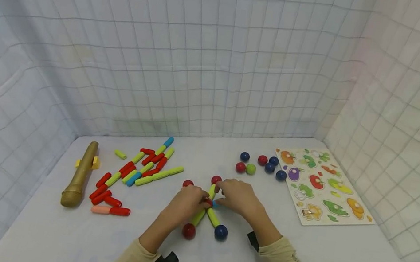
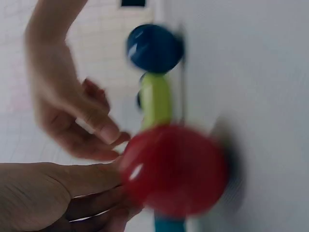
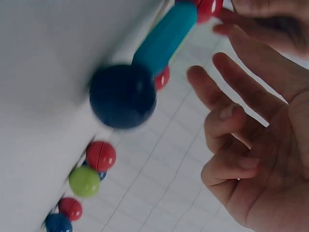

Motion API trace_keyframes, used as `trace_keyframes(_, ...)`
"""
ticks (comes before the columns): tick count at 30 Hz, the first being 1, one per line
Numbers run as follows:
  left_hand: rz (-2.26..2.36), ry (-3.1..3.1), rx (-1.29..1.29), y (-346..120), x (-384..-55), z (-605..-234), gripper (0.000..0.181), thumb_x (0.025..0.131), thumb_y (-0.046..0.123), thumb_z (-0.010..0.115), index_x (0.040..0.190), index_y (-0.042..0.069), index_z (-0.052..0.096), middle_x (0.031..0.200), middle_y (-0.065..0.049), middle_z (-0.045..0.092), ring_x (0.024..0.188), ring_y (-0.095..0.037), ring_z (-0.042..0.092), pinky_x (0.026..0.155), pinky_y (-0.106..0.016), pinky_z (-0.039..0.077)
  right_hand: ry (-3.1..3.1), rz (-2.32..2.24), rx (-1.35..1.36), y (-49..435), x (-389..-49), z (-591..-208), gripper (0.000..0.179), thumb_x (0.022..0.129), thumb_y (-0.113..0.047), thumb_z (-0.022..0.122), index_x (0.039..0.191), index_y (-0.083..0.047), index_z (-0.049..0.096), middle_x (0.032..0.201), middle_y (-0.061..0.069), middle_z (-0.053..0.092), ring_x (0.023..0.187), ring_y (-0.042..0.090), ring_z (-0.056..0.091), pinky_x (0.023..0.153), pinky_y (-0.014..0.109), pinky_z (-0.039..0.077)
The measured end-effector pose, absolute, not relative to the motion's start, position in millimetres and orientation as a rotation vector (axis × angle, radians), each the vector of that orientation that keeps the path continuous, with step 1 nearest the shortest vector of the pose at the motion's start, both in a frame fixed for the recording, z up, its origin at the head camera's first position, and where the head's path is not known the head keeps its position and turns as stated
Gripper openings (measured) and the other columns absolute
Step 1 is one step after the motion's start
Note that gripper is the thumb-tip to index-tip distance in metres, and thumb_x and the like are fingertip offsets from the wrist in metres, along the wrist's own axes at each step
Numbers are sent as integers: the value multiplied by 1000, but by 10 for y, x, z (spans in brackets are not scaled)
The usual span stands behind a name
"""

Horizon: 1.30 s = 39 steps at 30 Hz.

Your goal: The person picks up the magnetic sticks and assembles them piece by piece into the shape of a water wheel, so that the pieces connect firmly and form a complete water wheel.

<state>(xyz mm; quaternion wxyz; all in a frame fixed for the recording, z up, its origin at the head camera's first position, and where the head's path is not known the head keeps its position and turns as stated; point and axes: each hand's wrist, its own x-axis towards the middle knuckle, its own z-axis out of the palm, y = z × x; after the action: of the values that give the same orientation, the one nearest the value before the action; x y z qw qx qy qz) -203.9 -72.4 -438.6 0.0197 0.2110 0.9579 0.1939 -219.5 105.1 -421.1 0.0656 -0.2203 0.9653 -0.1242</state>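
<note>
A construction of coloured rods and balls stands in front of me, with a red ball point(image 1: 208, 202) at its centre. My left hand point(image 1: 186, 204) pinches that centre ball between thumb and fingers. Yellow-green rods point(image 1: 213, 217) and a blue rod point(image 3: 166, 38) spread from it. Their outer ends carry a red ball point(image 1: 189, 231), a dark blue ball point(image 1: 221, 232) and another dark blue ball point(image 3: 123, 96), which my right hand hides in the head view. My right hand point(image 1: 240, 198) hovers close over the construction, fingers loosely bent and nothing between them in the right wrist view.
Loose red, yellow-green and blue rods point(image 1: 128, 168) lie at the left, beside a gold microphone-shaped object point(image 1: 80, 175). Several balls point(image 1: 250, 169) are grouped at the back right. A vegetable puzzle board point(image 1: 324, 187) lies at the right. Gridded white cloth point(image 1: 204, 58) walls the table.
</note>
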Motion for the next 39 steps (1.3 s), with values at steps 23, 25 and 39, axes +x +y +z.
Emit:
trace_keyframes(23,349,2975,152,-2493,-1748,-4443,22,76,7,81,94,9,69,84,-5,60,78,-18,53,71,-36,54,3045,-104,-799,698,-1994,-4374,19,86,-29,74,102,-18,74,77,-1,63,64,14,48,55,22,42)
trace_keyframes(25,375,2973,129,-2493,-1754,-4443,22,80,10,78,99,7,68,86,-6,63,79,-18,55,73,-37,55,3036,-108,-802,699,-2001,-4373,19,86,-29,74,102,-19,74,78,-1,63,65,13,48,56,22,43)
trace_keyframes(39,1122,2789,-15,-1764,-2035,-4422,45,89,30,71,126,7,63,84,-4,70,75,-15,58,64,-25,48,2978,-190,-829,735,-2036,-4335,16,85,-28,76,98,-19,74,76,-5,62,66,12,48,54,22,40)
